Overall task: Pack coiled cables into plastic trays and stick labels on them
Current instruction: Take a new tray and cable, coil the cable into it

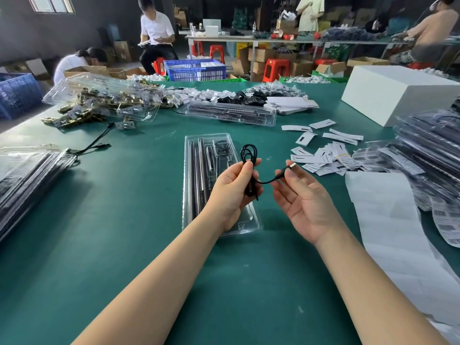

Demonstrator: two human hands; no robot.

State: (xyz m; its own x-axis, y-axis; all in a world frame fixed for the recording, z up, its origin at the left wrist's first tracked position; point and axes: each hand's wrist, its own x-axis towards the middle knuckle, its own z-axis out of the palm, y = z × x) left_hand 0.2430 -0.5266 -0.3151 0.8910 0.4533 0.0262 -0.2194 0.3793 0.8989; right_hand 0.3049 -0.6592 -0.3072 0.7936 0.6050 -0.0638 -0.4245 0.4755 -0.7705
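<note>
I see the green table [119, 245] filling most of my view, with a big white box [395, 93] at its far right corner and a long strip of white backing paper [393, 230] running down the right side toward me. Stacks of filled plastic trays [428, 150] sit at the right edge, another stack [27, 170] lies at the left edge, and a heap of clear trays with brass-coloured hardware [99, 100] spreads across the far left. A blue crate [195, 69] stands beyond the table's far edge. Straight ahead, a clear plastic tray [196, 170] lies lengthwise on the table under my hands, already holding long dark parts in its left channels. Loose white labels [323, 155] are scattered just right of it. My left hand [234, 192] is raised above the tray, fingers curled around a black coiled cable [249, 168], with the loops standing up above the thumb and the bundle running down through the palm. My right hand [302, 197] is palm up beside it, its thumb and forefinger pinching the cable's free end just behind the silver plug [291, 166]; the other fingers lie loosely spread. A short slack length of cable sags between the two hands, which are near each other but apart.
</note>
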